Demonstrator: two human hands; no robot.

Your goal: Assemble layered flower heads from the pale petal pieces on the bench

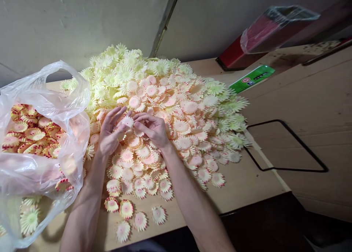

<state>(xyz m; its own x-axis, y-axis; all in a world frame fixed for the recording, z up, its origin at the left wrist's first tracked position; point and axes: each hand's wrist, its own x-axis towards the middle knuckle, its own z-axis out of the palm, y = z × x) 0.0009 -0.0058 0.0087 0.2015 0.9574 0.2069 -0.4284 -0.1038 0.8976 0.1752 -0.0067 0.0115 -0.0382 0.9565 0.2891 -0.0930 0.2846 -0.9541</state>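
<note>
Between my two hands, above a large pile, is a pale flower piece (pixel 128 121) with a pinkish centre. My left hand (pixel 110 133) holds its left side, with the other fingers loosely curled. The thumb and fingers of my right hand (pixel 153 129) pinch at its right edge. Under and around both hands spreads the pile of flower pieces (pixel 183 125), cream with pink centres in the middle and pale green-yellow at the back and right. Several single pieces (pixel 140 221) lie at the front of the table.
A clear plastic bag (pixel 30 171) of red-edged flower pieces stands at the left. Behind the pile is a grey wall (pixel 110 21). At the right are a red bin (pixel 255 43), a green packet (pixel 252 78) and a black wire frame (pixel 299 140).
</note>
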